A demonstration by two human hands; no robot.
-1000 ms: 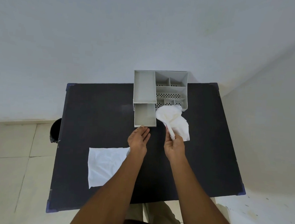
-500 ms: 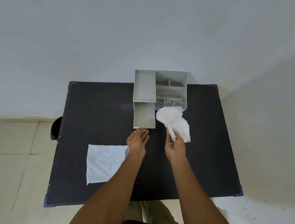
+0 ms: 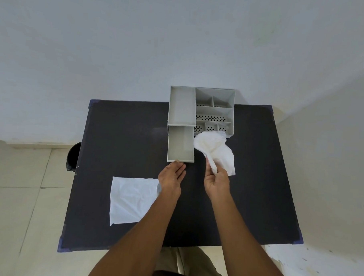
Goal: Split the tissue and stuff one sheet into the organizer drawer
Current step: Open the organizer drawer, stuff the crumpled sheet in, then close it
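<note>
Head cam had the crumpled tissue sheet (image 3: pixel 215 148) pinched in the right hand (image 3: pixel 216 181), bunched up w/ loose corners hanging, just right of the open drawer (image 3: pixel 180 144) and above the table, partly covering the organizer (image 3: pixel 201 107) front. Prob scrunched so it'd fit the narrow drawer. Left hand (image 3: pixel 172 176) had fingertips touching the drawer's front edge, fingers loose and gripping nothing, I'd guess steadying it. Drawer looked empty. Other sheet (image 3: pixel 132 200) lay flat on the black table (image 3: pixel 125 135), near-left, one edge tucked behind the left wrist. Couldn't tell what the dark round thing (image 3: pixel 73 156) off the table's left edge was, mostly cut off.
</note>
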